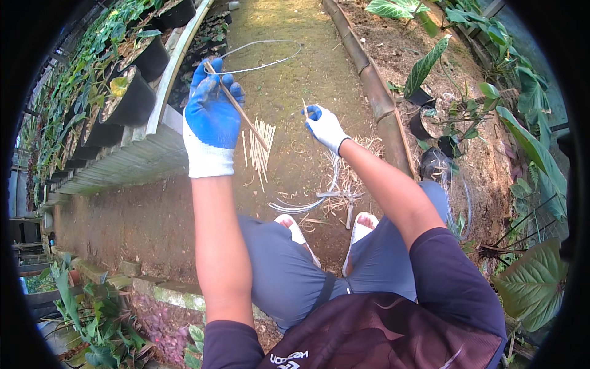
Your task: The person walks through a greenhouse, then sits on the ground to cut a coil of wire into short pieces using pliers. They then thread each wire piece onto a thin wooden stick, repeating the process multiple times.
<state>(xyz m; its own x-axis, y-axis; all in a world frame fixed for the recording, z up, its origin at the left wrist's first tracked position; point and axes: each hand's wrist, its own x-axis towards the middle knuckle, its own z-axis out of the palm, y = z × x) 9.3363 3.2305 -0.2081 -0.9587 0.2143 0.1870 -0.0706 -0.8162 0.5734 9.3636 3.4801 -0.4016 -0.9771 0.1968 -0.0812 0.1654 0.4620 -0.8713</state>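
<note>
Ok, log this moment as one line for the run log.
left hand: shut on stick and wire loop | right hand: pinching thin stick | cut sticks: piled on ground

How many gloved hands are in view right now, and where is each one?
2. The left hand is raised, gripping a thin stick and a wire loop. The right hand is out front, pinching a short stick.

- Two gloved hands: left [211, 117], right [324, 126]
- One stick [241, 114] held
- One wire loop [261, 54]
- One pile of sticks [260, 150]
- Two sandalled feet [295, 232]
</note>
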